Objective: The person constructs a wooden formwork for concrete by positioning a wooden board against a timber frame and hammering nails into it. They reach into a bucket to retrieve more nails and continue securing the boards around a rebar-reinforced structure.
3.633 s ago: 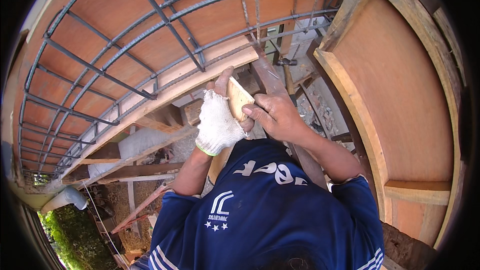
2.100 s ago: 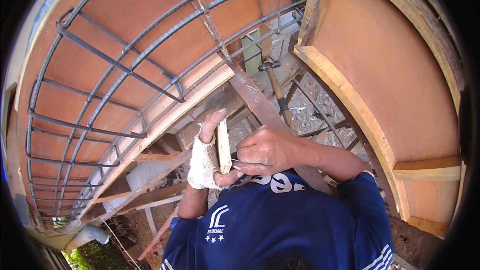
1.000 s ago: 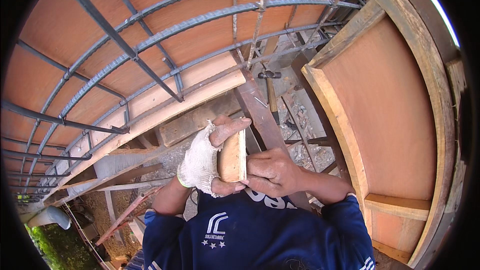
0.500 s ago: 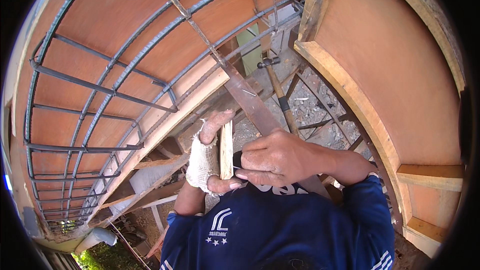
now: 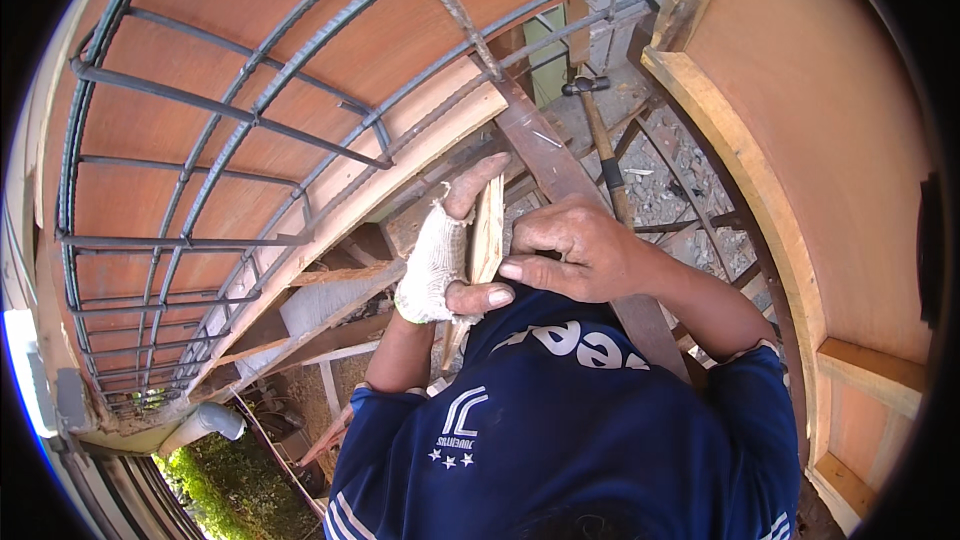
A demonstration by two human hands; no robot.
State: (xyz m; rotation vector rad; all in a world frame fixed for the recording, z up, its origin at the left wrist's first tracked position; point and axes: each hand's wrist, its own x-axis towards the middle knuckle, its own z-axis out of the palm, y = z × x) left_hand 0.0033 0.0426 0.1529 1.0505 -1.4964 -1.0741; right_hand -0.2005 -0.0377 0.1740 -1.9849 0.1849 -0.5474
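Wood piece (image 5: 489, 230), one: near-upright in your gloved left hand (image 5: 436, 260), off the left edge of the brown beam (image 5: 548, 155); your digits clamp its upper and lower ends, presumably to steady the edge facing right. Your right hand (image 5: 578, 248): fingers curled, thumb tip just beside that edge, forearm slanting in from lower right; cannot tell whether it pinches anything. Hammer (image 5: 600, 140), one: beyond the beam's right edge.

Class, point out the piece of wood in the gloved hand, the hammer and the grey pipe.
Piece of wood (image 5: 488, 228), head view: on its narrow edge.
Hammer (image 5: 603, 145), head view: partway along its handle.
Grey pipe (image 5: 207, 428), head view, lower left: on its side.
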